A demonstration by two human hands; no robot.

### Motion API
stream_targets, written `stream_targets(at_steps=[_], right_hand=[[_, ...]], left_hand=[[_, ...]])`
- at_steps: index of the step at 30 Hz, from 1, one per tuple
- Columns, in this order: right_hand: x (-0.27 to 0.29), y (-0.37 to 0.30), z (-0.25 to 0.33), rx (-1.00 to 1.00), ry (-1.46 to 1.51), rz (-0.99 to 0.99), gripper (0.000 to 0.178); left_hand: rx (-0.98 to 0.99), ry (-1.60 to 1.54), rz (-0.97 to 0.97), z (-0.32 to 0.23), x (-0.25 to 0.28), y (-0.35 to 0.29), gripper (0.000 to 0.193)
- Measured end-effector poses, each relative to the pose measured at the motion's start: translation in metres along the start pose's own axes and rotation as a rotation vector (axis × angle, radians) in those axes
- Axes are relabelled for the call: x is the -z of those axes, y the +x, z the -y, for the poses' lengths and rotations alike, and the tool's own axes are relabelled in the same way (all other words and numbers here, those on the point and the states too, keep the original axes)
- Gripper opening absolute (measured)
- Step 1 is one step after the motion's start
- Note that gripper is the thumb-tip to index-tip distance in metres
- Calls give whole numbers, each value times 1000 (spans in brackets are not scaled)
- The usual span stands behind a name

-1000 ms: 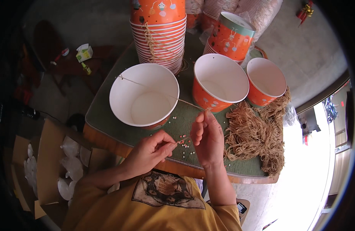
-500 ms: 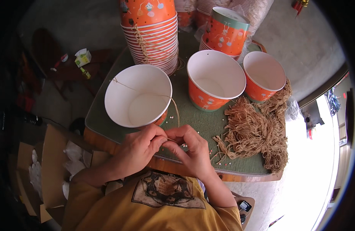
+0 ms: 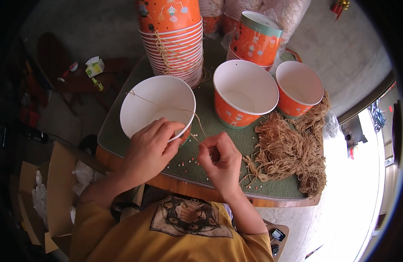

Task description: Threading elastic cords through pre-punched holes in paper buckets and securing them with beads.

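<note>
A paper bucket (image 3: pixel 138 115), white inside and orange with a green base outside, stands tilted at the table's near left. A thin tan cord (image 3: pixel 198 120) is tied at the far left of its rim, crosses the mouth and hangs over the right side. My left hand (image 3: pixel 149 150) grips the near rim, fingers inside and thumb outside. To the right of the bucket, my right hand (image 3: pixel 221 159) pinches the cord's loose end, fingers curled. A second bucket (image 3: pixel 243 94) and a smaller third one (image 3: pixel 299 85) stand further right, apart from both hands.
A tall stack of orange buckets (image 3: pixel 173 56) with cords hanging down it rises behind. Another stack (image 3: pixel 256 41) stands far right. A heap of tan cords (image 3: pixel 286 150) covers the table's right side. Small dots lie on the green tabletop (image 3: pixel 201 100). Cardboard boxes (image 3: pixel 63 187) stand lower left.
My left hand has left the cord and moved up onto the bucket's near rim. My right hand has shifted slightly right, keeping the cord pinched.
</note>
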State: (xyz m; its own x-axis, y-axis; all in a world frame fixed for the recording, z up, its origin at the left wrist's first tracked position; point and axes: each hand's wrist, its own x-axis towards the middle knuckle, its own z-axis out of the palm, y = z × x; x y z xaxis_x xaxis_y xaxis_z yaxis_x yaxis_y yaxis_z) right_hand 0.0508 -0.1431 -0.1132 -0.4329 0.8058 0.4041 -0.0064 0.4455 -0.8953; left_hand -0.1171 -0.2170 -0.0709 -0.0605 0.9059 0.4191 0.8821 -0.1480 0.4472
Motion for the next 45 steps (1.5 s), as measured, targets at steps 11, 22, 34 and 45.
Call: stream_targets(at_steps=[11, 22, 34, 45], right_hand=[[-18, 10, 5, -4, 38, 43, 11], [-25, 13, 6, 1, 48, 56, 10], [-25, 13, -1, -33, 24, 69, 9], [-22, 12, 0, -41, -4, 110, 10]], left_hand=[[87, -176, 54, 6, 22, -1, 42], [118, -218, 111, 6, 25, -5, 41], [173, -329, 323, 20, 27, 15, 25], [154, -421, 584, 33, 23, 36, 10]])
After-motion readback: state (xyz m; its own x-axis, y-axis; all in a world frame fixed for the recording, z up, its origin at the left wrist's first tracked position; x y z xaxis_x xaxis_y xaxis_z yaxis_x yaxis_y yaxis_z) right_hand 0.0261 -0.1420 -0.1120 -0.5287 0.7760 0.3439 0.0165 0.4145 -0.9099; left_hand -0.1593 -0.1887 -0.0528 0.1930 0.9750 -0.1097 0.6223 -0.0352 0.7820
